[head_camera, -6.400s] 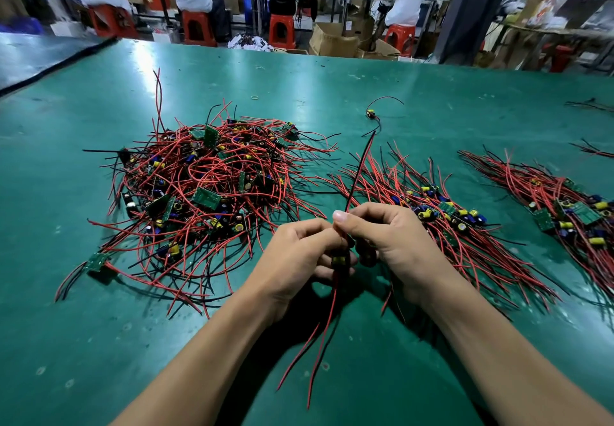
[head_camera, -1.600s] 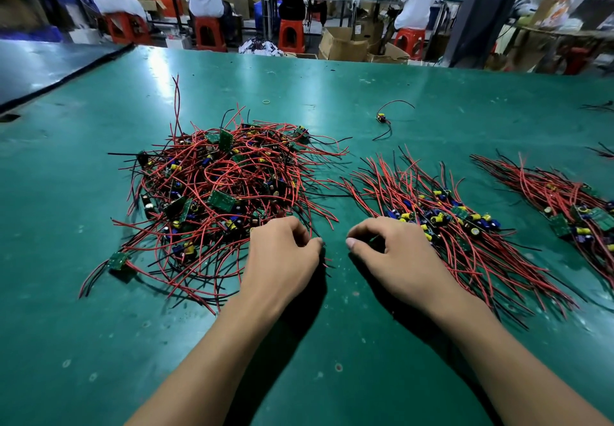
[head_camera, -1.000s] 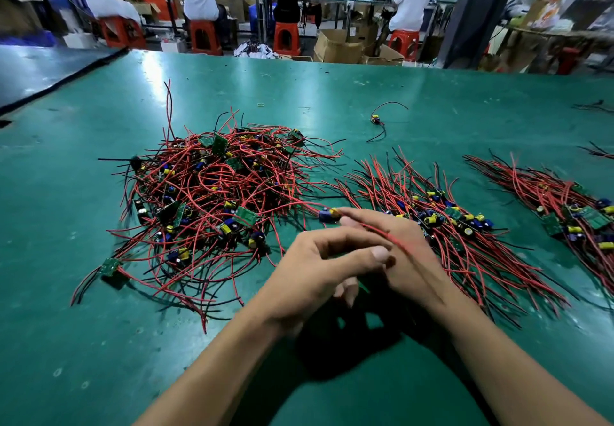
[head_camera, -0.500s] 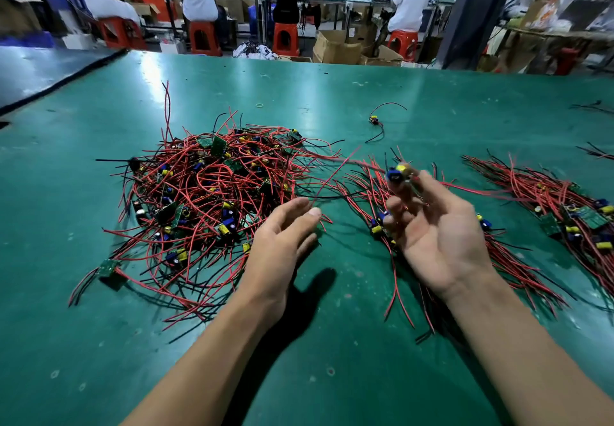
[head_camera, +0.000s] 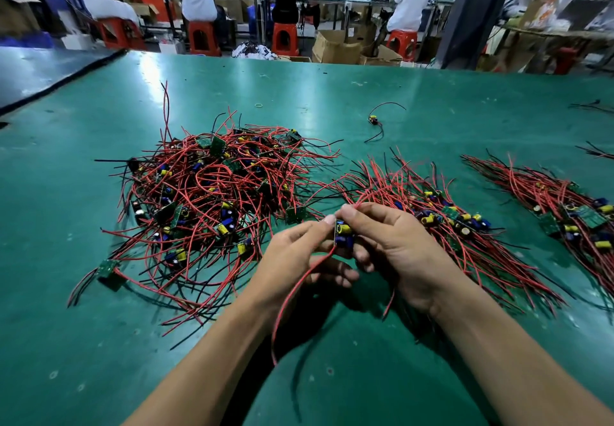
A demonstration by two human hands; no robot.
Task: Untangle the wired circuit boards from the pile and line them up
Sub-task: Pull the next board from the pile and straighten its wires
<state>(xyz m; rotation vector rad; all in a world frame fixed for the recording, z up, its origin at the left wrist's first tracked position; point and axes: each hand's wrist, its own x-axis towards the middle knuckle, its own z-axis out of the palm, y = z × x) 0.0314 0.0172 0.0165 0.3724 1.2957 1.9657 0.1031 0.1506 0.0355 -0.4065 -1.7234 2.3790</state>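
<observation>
Head view: the tangled pile [head_camera: 216, 199] lies left of centre on the green surface [head_camera: 66, 359]. The left hand [head_camera: 299, 259], flat beside that pile a moment ago, now comes to the centre and pinches one wired circuit board [head_camera: 344, 234] together with the right hand [head_camera: 398, 249], which alone held it up before. The board looks free of the tangle and ready for the lined-up row [head_camera: 448, 219] on the right. It stands on edge, its long axis near to far and its capacitors facing right. A red wire [head_camera: 273, 339] trails from it towards the near side.

Overhead glare, soft shadows, warped edges
</observation>
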